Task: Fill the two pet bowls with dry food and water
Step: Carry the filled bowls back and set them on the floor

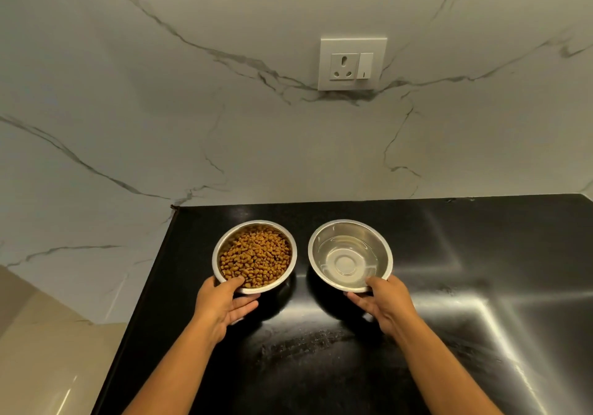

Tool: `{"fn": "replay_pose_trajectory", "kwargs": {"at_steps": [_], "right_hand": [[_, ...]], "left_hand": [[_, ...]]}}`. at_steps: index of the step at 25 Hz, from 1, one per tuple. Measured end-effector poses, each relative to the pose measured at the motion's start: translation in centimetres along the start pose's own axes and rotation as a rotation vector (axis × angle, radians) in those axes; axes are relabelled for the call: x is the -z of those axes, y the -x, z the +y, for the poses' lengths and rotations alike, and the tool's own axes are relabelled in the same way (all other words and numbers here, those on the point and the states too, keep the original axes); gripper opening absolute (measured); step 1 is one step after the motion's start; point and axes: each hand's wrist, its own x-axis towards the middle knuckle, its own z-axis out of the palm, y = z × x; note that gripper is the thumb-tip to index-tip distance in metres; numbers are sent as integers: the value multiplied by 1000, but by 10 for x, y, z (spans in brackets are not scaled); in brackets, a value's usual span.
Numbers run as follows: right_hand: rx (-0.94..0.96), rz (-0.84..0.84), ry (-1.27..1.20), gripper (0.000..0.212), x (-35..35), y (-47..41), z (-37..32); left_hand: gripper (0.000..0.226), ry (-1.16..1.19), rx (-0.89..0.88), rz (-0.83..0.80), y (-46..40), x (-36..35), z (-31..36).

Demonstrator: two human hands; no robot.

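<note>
Two steel pet bowls stand side by side on a black counter [321,350], near its back edge. The left bowl [221,244] is heaped with brown dry food [256,259]. The right bowl [382,244] holds clear water [346,260]. My left hand [223,305] grips the near rim of the food bowl, thumb over the rim and fingers under it. My right hand [383,302] grips the near rim of the water bowl the same way.
A marble-patterned wall [192,109] rises right behind the counter, with a white socket and switch plate [352,63] above the bowls. The counter's left edge [141,302] drops to a beige floor [48,350]. The counter stretches on to the right.
</note>
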Motion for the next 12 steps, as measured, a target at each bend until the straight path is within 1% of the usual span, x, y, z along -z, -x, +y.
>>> {"fn": "replay_pose_trajectory", "kwargs": {"at_steps": [6, 12], "right_hand": [[1, -23, -99, 44, 1, -2, 3], [-23, -34, -92, 48, 2, -2, -2]], "left_hand": [[43, 65, -43, 23, -6, -3, -5], [35, 138, -24, -10, -4, 0, -6]]}}
